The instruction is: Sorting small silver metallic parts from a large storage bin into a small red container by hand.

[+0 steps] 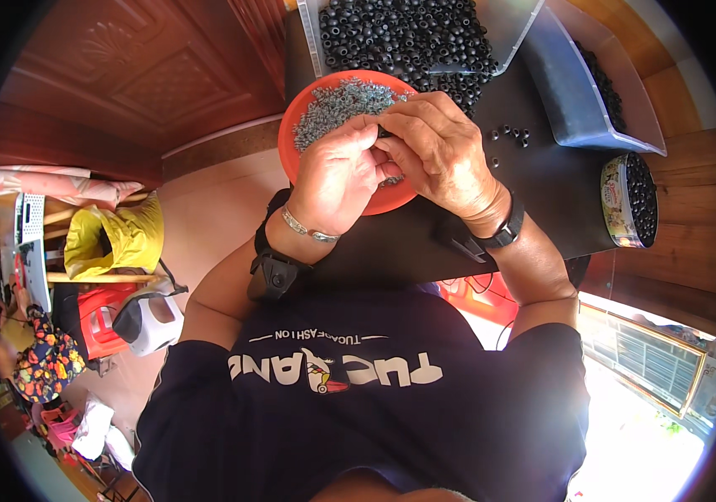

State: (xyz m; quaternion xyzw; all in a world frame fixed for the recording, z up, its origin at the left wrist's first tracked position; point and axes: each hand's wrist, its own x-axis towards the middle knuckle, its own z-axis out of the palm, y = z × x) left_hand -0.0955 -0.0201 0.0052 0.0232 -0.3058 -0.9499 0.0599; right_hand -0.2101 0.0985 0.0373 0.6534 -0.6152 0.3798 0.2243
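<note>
My left hand (337, 176) and my right hand (441, 155) meet fingertip to fingertip over a red-orange bowl (289, 159). Between their closed fingers a bit of a small black part (384, 132) shows; the fingers hide most of it. Small silvery metal pieces (333, 109) fill the bowl, too fine to name exactly. Just behind it, a clear plastic bin (312, 42) is full of round black hollow parts (408, 38), and more of them are heaped between bin and bowl.
Several loose black parts (513, 134) lie right of my right hand on the dark tabletop (542, 201). Farther right are a bluish bin (567, 92) and a round tub (617, 201) of black parts. At left are a yellow bag (115, 234), a red stool (98, 322) and another person (48, 351).
</note>
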